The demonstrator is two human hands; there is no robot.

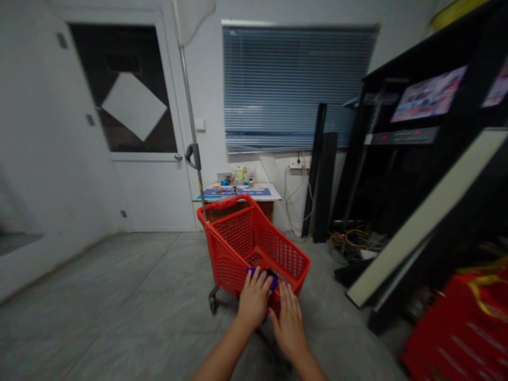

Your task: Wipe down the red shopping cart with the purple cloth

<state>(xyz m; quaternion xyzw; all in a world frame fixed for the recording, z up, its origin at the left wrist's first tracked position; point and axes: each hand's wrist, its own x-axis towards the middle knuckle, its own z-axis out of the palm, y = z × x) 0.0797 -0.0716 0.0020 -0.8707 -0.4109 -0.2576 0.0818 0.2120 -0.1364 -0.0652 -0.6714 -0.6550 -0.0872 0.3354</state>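
A red plastic shopping cart point(228, 259) with perforated sides stands on the floor in front of me. My left hand point(255, 297) is at its near edge, fingers bent over a purple, cloth-like item point(273, 282) with a dark patch. Most of that item is hidden under the fingers. Just to the right, my right hand point(289, 317) lies against the cart's near end with fingers stretched out and the thumb apart. Nothing shows in the right hand.
A white door point(159, 193) is at the left. Behind the cart are a small table point(270, 193) with little items and a leaning metal pole point(190, 106). Black racks point(416, 174), loose cables point(353, 238), a slanted board point(428, 217) and red bags point(456, 323) line the right.
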